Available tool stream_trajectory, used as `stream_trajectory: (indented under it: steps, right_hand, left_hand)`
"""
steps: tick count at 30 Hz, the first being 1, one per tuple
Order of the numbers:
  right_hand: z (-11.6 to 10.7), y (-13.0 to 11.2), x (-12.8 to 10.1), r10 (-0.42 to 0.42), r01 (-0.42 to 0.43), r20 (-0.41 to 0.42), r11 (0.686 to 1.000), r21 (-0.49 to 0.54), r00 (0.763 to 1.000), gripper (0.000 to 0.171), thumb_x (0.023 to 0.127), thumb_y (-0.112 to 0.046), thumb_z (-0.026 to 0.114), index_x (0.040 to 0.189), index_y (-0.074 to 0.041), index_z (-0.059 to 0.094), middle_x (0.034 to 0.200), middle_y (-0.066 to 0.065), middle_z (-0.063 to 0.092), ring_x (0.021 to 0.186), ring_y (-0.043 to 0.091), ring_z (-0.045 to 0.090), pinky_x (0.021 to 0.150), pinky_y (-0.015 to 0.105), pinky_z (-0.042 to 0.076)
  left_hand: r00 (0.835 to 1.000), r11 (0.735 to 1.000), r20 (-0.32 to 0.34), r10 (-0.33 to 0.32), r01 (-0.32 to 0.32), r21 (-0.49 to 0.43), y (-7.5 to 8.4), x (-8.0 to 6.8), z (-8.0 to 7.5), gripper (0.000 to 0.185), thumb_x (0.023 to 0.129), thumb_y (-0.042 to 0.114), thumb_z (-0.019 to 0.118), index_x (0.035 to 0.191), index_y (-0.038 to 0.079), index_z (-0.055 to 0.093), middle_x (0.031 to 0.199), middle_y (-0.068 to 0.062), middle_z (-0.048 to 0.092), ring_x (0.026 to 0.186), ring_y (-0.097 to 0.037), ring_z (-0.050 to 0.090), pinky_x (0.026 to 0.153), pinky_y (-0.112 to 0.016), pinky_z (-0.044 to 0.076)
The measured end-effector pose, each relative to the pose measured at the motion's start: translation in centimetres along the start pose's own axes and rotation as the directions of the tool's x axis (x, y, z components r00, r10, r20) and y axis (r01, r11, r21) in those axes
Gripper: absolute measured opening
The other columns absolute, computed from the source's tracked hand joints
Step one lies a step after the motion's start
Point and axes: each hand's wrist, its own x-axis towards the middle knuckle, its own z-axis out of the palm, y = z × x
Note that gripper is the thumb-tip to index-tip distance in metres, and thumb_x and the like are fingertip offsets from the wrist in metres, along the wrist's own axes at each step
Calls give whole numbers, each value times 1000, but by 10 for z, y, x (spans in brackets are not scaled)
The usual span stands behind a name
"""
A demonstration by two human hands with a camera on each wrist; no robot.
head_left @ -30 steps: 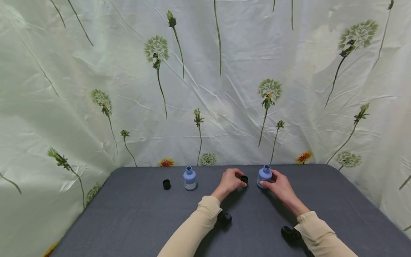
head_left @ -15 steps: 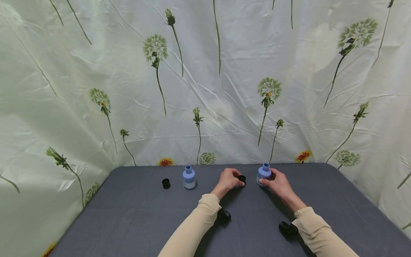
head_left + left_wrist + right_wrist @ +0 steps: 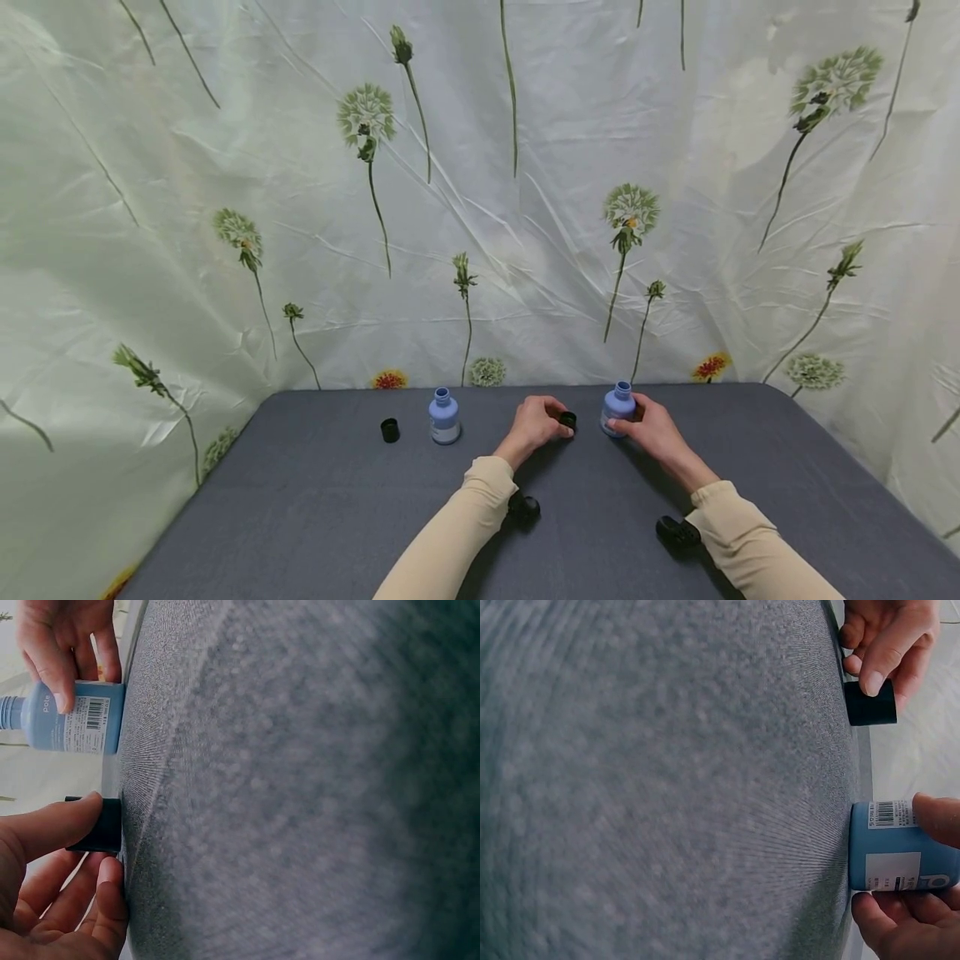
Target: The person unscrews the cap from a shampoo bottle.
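Near the table's far edge, my left hand (image 3: 534,425) pinches a black bottle cap (image 3: 568,422) between thumb and fingers. The cap (image 3: 107,825) stands on the cloth with its hollow side up. To its right, my right hand (image 3: 658,432) grips a small blue bottle (image 3: 615,408) round its body. That bottle is upright and uncapped, its threaded neck bare. Its base touches the table in the right wrist view, where white labels show on the blue bottle (image 3: 862,847). A gap separates the cap from the bottle.
A second uncapped blue bottle (image 3: 444,418) stands left of my left hand, with another black cap (image 3: 390,430) beside it. Dark grey cloth covers the table (image 3: 315,500). Behind its far edge hangs a pale curtain (image 3: 540,250) printed with flowers. Black devices sit at both wrists.
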Motion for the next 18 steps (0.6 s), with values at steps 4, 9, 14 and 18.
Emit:
stream_trajectory:
  steps: [4,9,14,18]
  right_hand:
    - [0,1,0,9,-9,3,1000,10,1000,65,92,-8,68,140,19,33,134,40,45,123,50,47,97,56,42]
    - [0,3,-2,14,-14,-8,999,31,1000,69,91,-10,69,141,19,31,136,41,42,125,50,45,100,56,41]
    - [-2,2,-6,21,-20,-11,998,59,1000,71,93,-14,69,142,18,29,139,41,40,127,51,43,101,56,40]
    - [-6,-2,-12,30,-29,-1,995,92,1000,73,95,-18,67,145,17,25,141,41,36,130,51,40,101,56,40]
  left_hand:
    - [1000,1000,7,-3,3,-12,0,0,0,27,72,1,86,95,8,74,84,1,69,77,-13,59,66,-28,49]
    - [1000,1000,19,2,-1,-31,-2,0,0,30,73,3,86,101,8,74,90,0,70,83,-15,61,65,-28,50]
    - [999,998,40,4,-2,-68,-5,-3,-5,30,75,5,84,103,8,74,92,0,70,84,-14,62,65,-28,50]
    - [999,995,47,15,-10,-102,-9,-5,-13,29,77,6,83,104,8,74,93,0,70,83,-13,63,65,-29,50]
